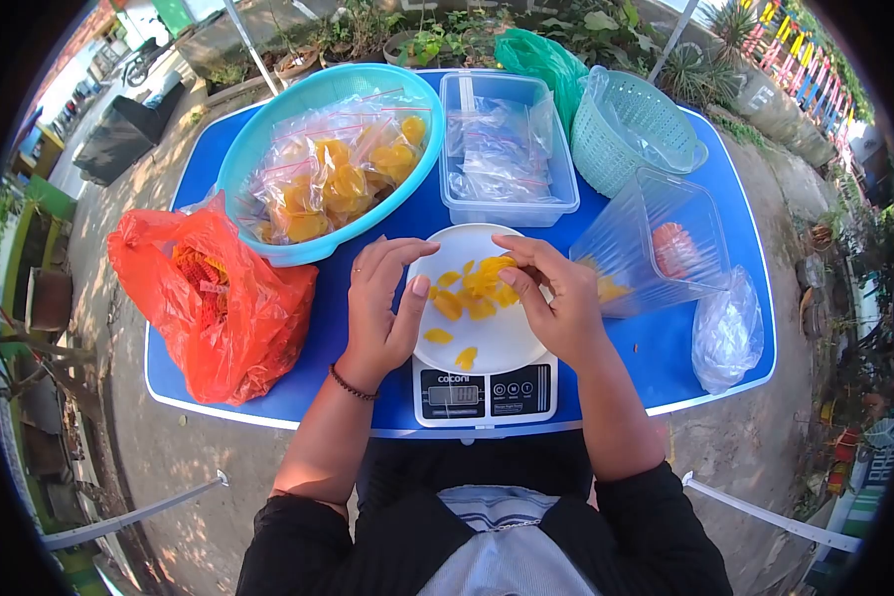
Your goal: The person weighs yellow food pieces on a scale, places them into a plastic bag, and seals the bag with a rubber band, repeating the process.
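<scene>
A white plate (477,344) sits on a white and black digital kitchen scale (485,402), whose display seems to read 0.0. Thin yellow slices (475,288) are heaped near the plate's middle, with a few stray ones toward the front. At the plate's left rim is my left hand (382,298), empty, its thumb and fingers apart. My right hand (558,298) hangs over the plate's right side with curved fingers. A gap shows between its index finger and thumb, and yellow slices lie right beside these fingertips.
Around the plate stand a turquoise basin (330,256) of bagged yellow pieces, a red plastic bag (209,308), a clear box (512,211) of plastic bags, a green basket (616,149), a tilted clear container (646,233) and a knotted clear bag (727,333). The blue table (368,397) has white edging.
</scene>
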A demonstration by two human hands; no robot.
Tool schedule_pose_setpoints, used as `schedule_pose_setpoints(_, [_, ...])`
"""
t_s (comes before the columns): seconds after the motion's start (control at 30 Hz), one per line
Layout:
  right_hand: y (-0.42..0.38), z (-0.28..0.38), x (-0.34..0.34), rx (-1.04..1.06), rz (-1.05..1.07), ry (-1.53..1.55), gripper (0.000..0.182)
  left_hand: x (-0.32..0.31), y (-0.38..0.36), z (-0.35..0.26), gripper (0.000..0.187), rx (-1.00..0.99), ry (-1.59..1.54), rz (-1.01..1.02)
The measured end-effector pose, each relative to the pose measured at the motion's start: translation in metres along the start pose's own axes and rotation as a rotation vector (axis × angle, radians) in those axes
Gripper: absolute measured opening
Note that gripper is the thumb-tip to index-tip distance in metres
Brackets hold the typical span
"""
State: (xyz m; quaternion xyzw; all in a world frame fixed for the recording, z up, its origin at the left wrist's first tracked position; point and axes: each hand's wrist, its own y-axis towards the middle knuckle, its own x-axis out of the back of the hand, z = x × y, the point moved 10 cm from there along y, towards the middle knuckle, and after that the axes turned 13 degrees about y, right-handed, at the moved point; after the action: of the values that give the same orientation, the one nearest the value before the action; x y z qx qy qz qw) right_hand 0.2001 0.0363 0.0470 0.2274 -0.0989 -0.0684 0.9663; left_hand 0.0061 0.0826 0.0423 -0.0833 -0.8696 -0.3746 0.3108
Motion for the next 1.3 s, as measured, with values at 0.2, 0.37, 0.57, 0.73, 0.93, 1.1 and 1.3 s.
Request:
schedule_pose_setpoints(0.2, [0.0,0.0,-0.001,0.005,0.044,-0.038,0.017,0.001,0.001,-0.002,0.042,-0.002,0.034,0.008])
schedule_pose_setpoints(0.37, [0.001,0.007,-0.001,0.087,0.036,-0.072,0.017,0.003,0.001,-0.003,0.033,-0.008,0.019,-0.005])
schedule_pose_setpoints(0.57, [0.003,0.011,0.0,0.113,0.031,-0.08,0.019,-0.002,0.002,-0.006,0.052,-0.048,-0.011,0.092])
schedule_pose_setpoints(0.73, [0.001,0.008,-0.001,0.109,0.026,-0.07,0.019,-0.015,0.001,-0.02,0.083,-0.106,0.112,0.267])
schedule_pose_setpoints(0.93, [-0.001,0.004,0.003,0.07,-0.031,0.02,0.018,-0.021,-0.002,-0.016,0.084,-0.093,0.206,0.296])
schedule_pose_setpoints(1.1, [-0.001,0.005,0.004,0.087,-0.045,0.04,0.017,-0.01,0.001,-0.009,0.073,-0.043,0.227,0.169])
schedule_pose_setpoints(1.3, [0.0,0.004,0.005,0.099,-0.054,0.042,0.016,0.006,0.002,-0.007,0.046,-0.013,0.202,0.022])
